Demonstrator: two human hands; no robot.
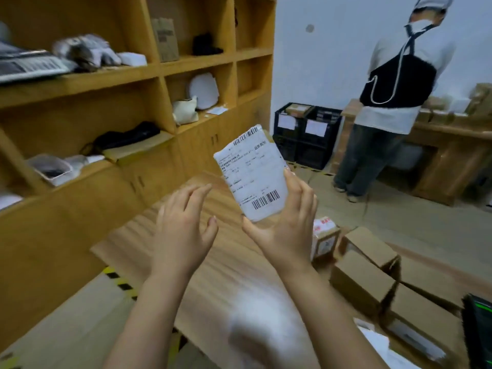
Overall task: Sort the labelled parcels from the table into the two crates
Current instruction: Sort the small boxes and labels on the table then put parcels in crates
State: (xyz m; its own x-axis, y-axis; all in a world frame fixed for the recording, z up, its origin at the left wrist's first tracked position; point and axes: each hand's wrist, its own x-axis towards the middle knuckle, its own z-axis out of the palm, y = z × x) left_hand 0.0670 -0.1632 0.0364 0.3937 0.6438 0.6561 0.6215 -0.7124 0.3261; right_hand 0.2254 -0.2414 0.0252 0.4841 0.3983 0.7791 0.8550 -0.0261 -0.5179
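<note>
1. In the head view, the right hand [286,222] is raised in front of the person, above the wooden table [213,265]. Its forearm comes up from the lower edge of the picture.
2. This hand grips a flat white parcel [253,174]. The thumb is at the lower corner and the fingers [290,182] lie along the right edge.
3. The left hand [183,230] is raised just beside the parcel, on its left, with the back of the hand towards the camera. Its fingers are spread and only a little bent. It holds nothing and does not touch the parcel.
4. The parcel is in the air, well apart from the tabletop. Its long axis is nearly upright, with the top end leaning to the left. The printed label faces the camera, with one barcode near the lower end and another along the top edge.
5. Brown cardboard boxes [367,265] lie on the right part of the table.
6. Two black crates [308,134] stand side by side on the floor at the far wall, each with a white sheet on its front.
7. Another person [394,102] stands near the crates, at a second wooden table [452,145].
</note>
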